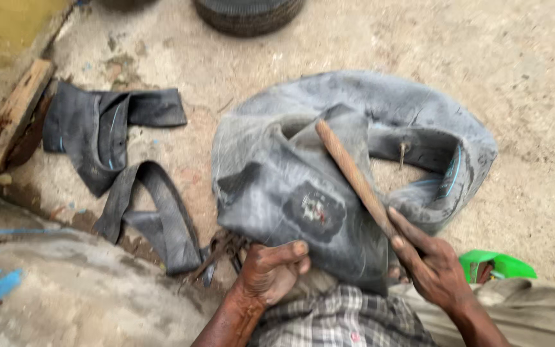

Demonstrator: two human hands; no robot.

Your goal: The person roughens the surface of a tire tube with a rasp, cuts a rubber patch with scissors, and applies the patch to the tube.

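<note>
The right hand [433, 260] grips the lower end of a wooden stick [354, 175], whose long axis runs diagonally, from the hand at lower right up toward the middle of the frame. It lies across a grey rubber inner tube [277, 186] at centre, crumpled on the concrete floor [534, 77] (a dark patch [314, 211] sits on it). The left hand [271, 271] pinches the tube's lower edge. A cut tube strip [114, 138] lies at upper left, rusty pliers [223, 249] beside the left hand.
</note>
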